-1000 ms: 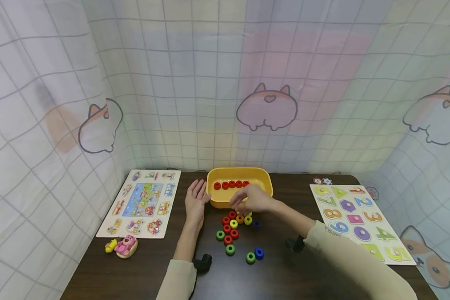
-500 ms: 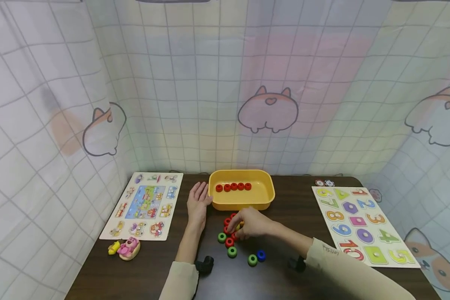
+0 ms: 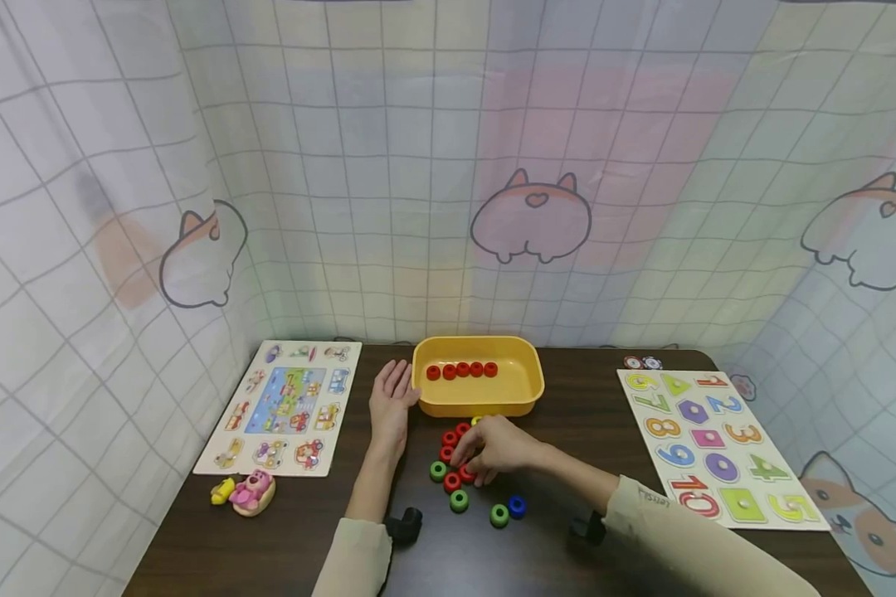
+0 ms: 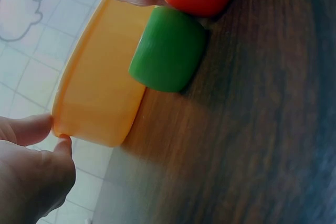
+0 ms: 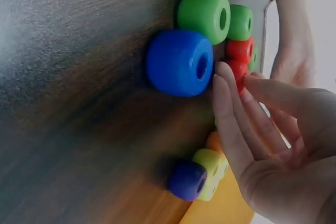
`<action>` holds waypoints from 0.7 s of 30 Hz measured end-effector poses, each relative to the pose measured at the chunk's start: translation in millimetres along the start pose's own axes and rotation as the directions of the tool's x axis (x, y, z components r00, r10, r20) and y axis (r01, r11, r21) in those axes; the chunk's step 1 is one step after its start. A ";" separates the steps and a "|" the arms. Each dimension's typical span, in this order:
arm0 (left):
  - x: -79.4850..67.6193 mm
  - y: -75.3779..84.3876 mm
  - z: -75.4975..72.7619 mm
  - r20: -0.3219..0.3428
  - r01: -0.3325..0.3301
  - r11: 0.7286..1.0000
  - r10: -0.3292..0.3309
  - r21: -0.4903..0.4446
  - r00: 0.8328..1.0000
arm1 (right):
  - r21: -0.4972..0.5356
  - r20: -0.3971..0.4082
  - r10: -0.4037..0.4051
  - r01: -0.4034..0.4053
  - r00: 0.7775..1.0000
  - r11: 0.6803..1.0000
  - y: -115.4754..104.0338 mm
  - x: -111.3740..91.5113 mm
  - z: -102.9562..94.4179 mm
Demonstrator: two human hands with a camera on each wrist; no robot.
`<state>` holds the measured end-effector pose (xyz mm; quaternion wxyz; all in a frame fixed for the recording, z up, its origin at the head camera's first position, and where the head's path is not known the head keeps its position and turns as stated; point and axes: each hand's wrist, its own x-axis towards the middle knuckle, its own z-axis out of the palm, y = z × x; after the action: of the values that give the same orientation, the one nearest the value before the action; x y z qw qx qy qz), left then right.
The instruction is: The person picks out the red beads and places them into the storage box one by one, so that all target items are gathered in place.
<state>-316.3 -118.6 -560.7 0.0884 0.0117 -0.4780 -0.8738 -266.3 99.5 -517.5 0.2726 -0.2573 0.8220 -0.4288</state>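
Observation:
My right hand (image 3: 502,448) pinches a red bead (image 5: 238,73) between thumb and fingertips, low over the bead pile. Around it lie more beads with holes: several red ones, green ones, a blue bead (image 3: 517,507), and in the right wrist view a yellow bead (image 5: 206,161), an orange bead (image 5: 214,144) and a dark blue bead (image 5: 187,180). My left hand (image 3: 391,406) rests at the left side of the yellow tray (image 3: 481,410), fingers straight, thumb touching its rim. Inside the tray, several red beads (image 3: 463,370) stand in a row.
On the left lies a picture puzzle board (image 3: 284,402), with a pink bear toy (image 3: 251,492) and a small yellow toy (image 3: 223,491) in front. A number puzzle board (image 3: 717,448) is on the right, and two round chips (image 3: 642,362) lie behind it. Curtains surround the dark table.
My right hand has come down from the tray's front edge to the beads and now pinches a red one. The left hand stays beside the tray.

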 end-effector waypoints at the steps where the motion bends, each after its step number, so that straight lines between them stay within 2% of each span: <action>1: -0.6 1.9 0.7 0.007 0.004 1.000 -0.004 -0.007 1.000 | 0.006 -0.002 0.001 -0.001 1.000 1.000 -1.2 0.2 -1.8; 5: -3.9 8.6 3.5 0.035 0.015 1.000 -0.015 -0.016 0.999 | 0.022 -0.013 0.001 -0.001 1.000 1.000 -13.1 2.2 -17.2; 10: -4.0 10.7 4.3 0.030 0.020 1.000 -0.020 -0.002 0.999 | 0.058 -0.027 0.012 -0.010 1.000 0.998 -34.9 14.2 -48.7; 16: 1.6 1.8 0.6 0.006 0.010 1.000 -0.010 0.010 1.000 | 0.128 -0.066 0.093 -0.084 0.994 0.988 -48.7 43.6 -83.4; 21: 3.3 -4.3 -1.4 -0.013 -0.008 1.000 0.008 0.023 1.000 | 0.157 -0.084 0.147 -0.133 0.986 0.979 -46.9 73.1 -92.4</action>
<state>-320.0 -118.1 -564.9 0.0951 0.0165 -0.4873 -0.8679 -371.9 80.2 -449.8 0.2816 -0.1567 0.8152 -0.4812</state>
